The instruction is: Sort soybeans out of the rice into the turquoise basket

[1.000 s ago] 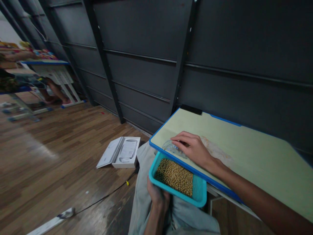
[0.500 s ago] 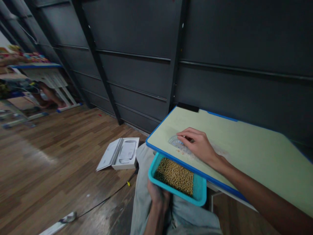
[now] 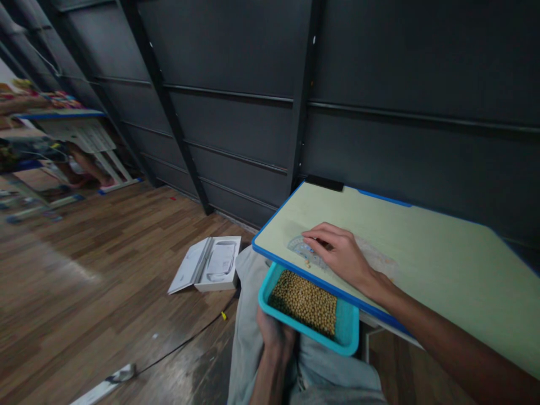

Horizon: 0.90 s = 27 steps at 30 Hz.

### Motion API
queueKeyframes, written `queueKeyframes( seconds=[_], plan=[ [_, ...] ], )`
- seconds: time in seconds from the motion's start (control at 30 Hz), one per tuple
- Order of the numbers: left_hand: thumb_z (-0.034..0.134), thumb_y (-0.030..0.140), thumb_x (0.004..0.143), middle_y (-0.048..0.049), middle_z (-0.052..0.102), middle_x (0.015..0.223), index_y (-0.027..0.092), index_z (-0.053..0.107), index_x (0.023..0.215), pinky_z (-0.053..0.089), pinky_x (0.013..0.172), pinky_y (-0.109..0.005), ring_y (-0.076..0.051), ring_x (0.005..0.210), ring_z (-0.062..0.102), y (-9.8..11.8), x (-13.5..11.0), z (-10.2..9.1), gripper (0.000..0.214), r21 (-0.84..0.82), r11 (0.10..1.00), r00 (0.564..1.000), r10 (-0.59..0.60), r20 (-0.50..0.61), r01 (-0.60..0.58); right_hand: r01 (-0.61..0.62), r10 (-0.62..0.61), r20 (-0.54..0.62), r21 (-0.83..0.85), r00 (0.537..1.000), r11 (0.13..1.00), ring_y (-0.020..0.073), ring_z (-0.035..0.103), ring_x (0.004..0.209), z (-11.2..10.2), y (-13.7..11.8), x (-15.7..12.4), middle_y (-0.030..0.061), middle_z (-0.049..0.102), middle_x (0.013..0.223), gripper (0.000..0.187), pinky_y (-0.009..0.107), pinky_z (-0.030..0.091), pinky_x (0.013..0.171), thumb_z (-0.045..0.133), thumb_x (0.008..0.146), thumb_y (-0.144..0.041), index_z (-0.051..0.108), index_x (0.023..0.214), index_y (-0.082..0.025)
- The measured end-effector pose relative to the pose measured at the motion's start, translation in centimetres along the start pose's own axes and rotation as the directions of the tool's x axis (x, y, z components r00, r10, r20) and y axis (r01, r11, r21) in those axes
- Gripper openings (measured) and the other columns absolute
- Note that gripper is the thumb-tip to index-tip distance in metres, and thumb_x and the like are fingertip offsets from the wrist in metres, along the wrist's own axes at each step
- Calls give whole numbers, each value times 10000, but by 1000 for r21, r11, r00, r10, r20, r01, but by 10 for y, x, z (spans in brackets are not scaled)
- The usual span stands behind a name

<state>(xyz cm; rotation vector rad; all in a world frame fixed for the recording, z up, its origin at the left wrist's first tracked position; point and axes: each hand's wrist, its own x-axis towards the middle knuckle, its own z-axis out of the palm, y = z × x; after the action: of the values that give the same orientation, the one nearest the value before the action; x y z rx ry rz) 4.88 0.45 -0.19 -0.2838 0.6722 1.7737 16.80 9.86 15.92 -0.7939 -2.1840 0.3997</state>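
Note:
My left hand [image 3: 276,332] grips a turquoise plastic tray [image 3: 351,337] from below, holding it over my lap just under the table's near edge. Round tan beans, soybeans by their look [image 3: 306,301], cover most of its bottom. Over the pale green tabletop [image 3: 426,253], my right hand [image 3: 333,244] has thumb and fingers pinched together; whatever is between them is too small to make out. Beneath that hand lies a protractor-like marking [image 3: 298,245] on the table surface. A few loose beans [image 3: 307,263] rest near the blue edge.
A black flat object [image 3: 324,183] lies at the table's back corner, by the dark panelled wall [image 3: 236,124]. On the wooden floor are an open white box [image 3: 217,261], a cable [image 3: 185,341] and a white strip [image 3: 103,387]. Another person sits at a desk [image 3: 63,113] far left.
My right hand has shifted slightly left above the table, still pinched. The loose beans beside it sit in a slightly different arrangement. The tray has hardly moved.

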Motion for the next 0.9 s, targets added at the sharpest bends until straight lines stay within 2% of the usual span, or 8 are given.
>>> queueKeyframes(
  seconds=[0.2, 0.37, 0.63, 0.77, 0.9],
  plan=[
    [556, 282, 819, -81, 771, 1008, 178, 740, 995, 480, 1031, -426, -262, 1109, 666, 0, -2, 1, 275, -10, 1000, 999, -23, 45, 23, -2, 2, 7, 12, 1000, 1000, 166, 677, 875, -1, -4, 0, 52, 728, 966, 165, 323, 534, 798, 618, 925, -157, 750, 1008, -212],
    [551, 270, 817, -89, 773, 993, 160, 747, 972, 484, 1027, -417, -257, 1084, 677, -1, -1, 2, 273, -19, 1000, 1000, -10, 27, 10, 11, -14, 47, 57, 999, 998, 161, 677, 896, 2, -7, -3, 45, 729, 981, 163, 316, 536, 810, 623, 926, -167, 750, 1018, -213],
    [531, 311, 848, -100, 757, 1093, 159, 741, 1039, 486, 1027, -439, -265, 1097, 672, -1, -2, 2, 322, -32, 998, 990, -56, 129, 61, 15, -21, 59, 104, 998, 995, 158, 676, 898, 4, -9, -7, 39, 723, 976, 170, 305, 534, 809, 611, 932, -176, 748, 1023, -220],
    [530, 281, 836, -97, 763, 1065, 165, 750, 998, 487, 1026, -436, -268, 1115, 665, -1, -1, 1, 298, -36, 998, 992, -52, 112, 56, 48, -53, 86, 62, 995, 997, 157, 671, 902, -1, -9, -6, 49, 716, 980, 172, 301, 529, 818, 604, 942, -189, 744, 1040, -207],
    [512, 268, 839, -93, 763, 1063, 165, 748, 1004, 494, 1016, -429, -267, 1104, 669, -1, -1, 2, 306, -25, 998, 994, -52, 96, 54, 107, -103, 180, -10, 978, 994, 162, 667, 927, -14, -6, -10, 54, 704, 1028, 211, 309, 525, 835, 587, 962, -221, 720, 1125, -214]
  ],
)
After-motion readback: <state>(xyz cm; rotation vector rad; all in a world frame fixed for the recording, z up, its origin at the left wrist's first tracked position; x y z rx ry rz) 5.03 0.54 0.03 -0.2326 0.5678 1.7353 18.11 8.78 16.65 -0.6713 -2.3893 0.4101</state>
